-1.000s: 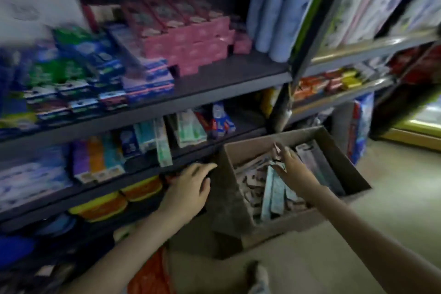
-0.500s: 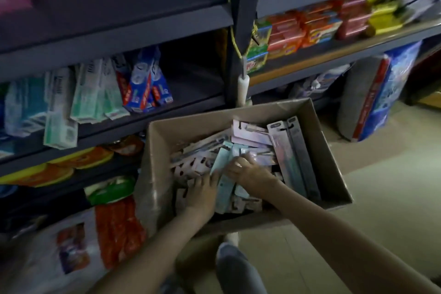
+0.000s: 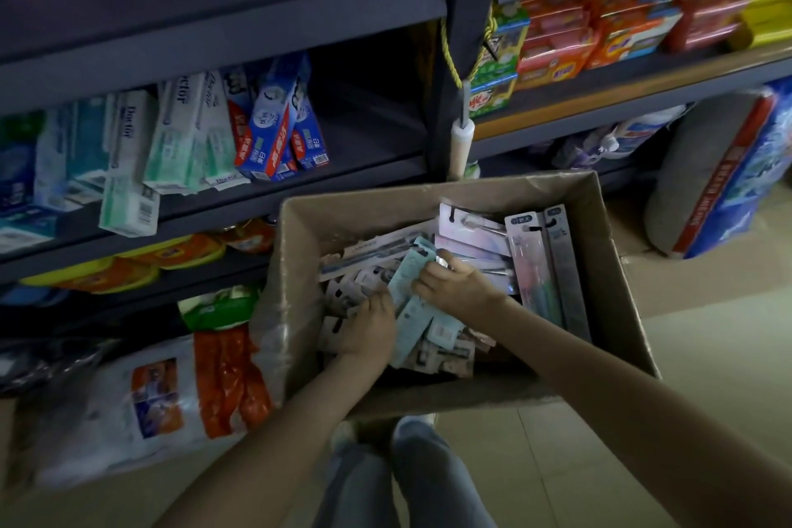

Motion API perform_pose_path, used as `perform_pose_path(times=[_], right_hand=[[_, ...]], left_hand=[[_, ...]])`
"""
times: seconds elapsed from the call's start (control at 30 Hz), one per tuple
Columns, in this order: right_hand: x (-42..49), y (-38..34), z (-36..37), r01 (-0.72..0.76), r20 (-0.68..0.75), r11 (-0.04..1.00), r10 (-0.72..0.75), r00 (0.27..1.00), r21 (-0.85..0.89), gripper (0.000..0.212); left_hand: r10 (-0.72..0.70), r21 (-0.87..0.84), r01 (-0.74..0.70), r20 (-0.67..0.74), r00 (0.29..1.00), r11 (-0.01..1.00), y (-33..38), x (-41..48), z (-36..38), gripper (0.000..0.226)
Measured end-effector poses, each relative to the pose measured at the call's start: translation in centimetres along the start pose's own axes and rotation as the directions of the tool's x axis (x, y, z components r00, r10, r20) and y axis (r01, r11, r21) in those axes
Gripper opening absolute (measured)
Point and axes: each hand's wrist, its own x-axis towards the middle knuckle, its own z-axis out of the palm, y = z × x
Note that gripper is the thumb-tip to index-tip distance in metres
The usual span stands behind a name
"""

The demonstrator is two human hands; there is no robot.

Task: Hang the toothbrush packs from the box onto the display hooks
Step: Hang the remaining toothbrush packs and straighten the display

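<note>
Both hands are down inside the box [image 3: 364, 223]. The right hand [image 3: 456, 285] is seen with fingers curled over the upper end of the pale blue packs [image 3: 407, 276], and a grip on them is shown there. The left hand [image 3: 368, 328] is pushed in at the left edge of the same packs, its fingers bent down among the small white packs [image 3: 343, 292]. Whether anything is actually gripped by it cannot be told.

At least two pale blue packs are counted, overlapped and slanted between the two hands. Behind the right hand, one pink pack [image 3: 471, 227] is laid flat, and two long packs [image 3: 533, 266] are stood side by side along the right wall of the box. The white packs are heaped too loosely to be counted.

One box is seen, placed just in front of the shelf [image 3: 343, 180]. On that shelf, three blue-and-red toothpaste cartons [image 3: 274, 120] are leaned together, with pale green cartons [image 3: 175, 141] beside them on the left. One white-and-orange bag [image 3: 171, 399] is propped just left of the box.
</note>
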Motion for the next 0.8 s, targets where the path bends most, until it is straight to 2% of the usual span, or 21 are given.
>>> perform_pose_path(times=[0.03,0.07,0.1,0.17,0.23,0.3,0.4,0.5,0.6,0.63,0.7,0.73,0.8], right_hand=[[-0.3,0.2,0.0,0.02,-0.028,1.0,-0.019,0.999,0.018,0.021],[-1.0,0.6,-0.4,0.019,-0.063,0.999,-0.016,0.998,0.043,0.039],[-1.7,0.6,-0.6,0.001,-0.138,0.998,0.008,0.99,0.064,0.046],[-2.8,0.5,-0.8,0.008,-0.267,0.995,0.02,0.963,0.104,0.024],[-3.8,0.3,-0.6,0.039,-0.328,0.987,0.013,0.945,0.153,0.039],[-4.7,0.0,-1.1,0.064,-0.364,0.981,0.007,0.931,0.182,0.04],[-5.7,-0.3,-2.2,0.05,-0.416,0.981,0.033,0.909,0.187,0.049],[-5.4,-0.5,-2.9,-0.004,-0.281,0.971,0.074,0.957,0.24,0.091],[-3.5,-1.0,-2.4,-0.088,-0.106,0.938,0.13,0.986,0.335,0.105],[-2.7,-1.1,-2.6,-0.111,-0.051,0.924,0.139,0.989,0.366,0.101],[-1.0,-1.5,-2.7,-0.155,-0.005,0.895,0.173,0.985,0.419,0.074],[-0.4,-1.8,-2.6,-0.201,0.05,0.861,0.202,0.978,0.467,0.061],[0.9,-2.7,-3.0,-0.395,0.211,0.712,0.337,0.918,0.581,0.044]], left_hand=[[-0.053,-0.066,0.056,0.045,0.998,0.996,-0.3,0.0,-0.3,0.046],[-0.085,-0.133,0.098,0.102,0.991,0.986,-0.8,0.1,-0.4,0.043],[-0.07,-0.205,0.098,0.138,0.988,0.974,-1.3,0.4,-0.6,0.041],[-0.023,-0.333,0.071,0.145,0.989,0.94,-1.4,0.9,-1.1,0.039],[0.004,-0.38,0.042,0.121,0.993,0.924,-0.9,1.1,-1.6,0.032],[-0.015,-0.414,0.069,0.133,0.991,0.908,-0.2,1.0,-2.0,0.027],[-0.07,-0.565,0.116,0.102,0.992,0.817,-0.3,-0.4,-3.4,0.029],[-0.162,-0.703,0.106,-0.013,0.987,0.703,-1.6,-2.0,-5.3,0.009],[-0.264,-0.787,0.062,-0.13,0.956,0.614,-3.7,-4.1,-7.5,0.007],[-0.293,-0.817,0.055,-0.143,0.945,0.574,-4.6,-4.6,-7.8,0.005],[-0.318,-0.881,0.077,-0.086,0.944,0.467,-6.3,-5.4,-8.5,0.005],[-0.315,-0.925,0.101,-0.022,0.949,0.367,-7.1,-5.8,-8.7,0.009],[-0.26,-0.985,0.175,0.166,0.951,0.009,-8.4,-6.7,-8.9,0.014]])
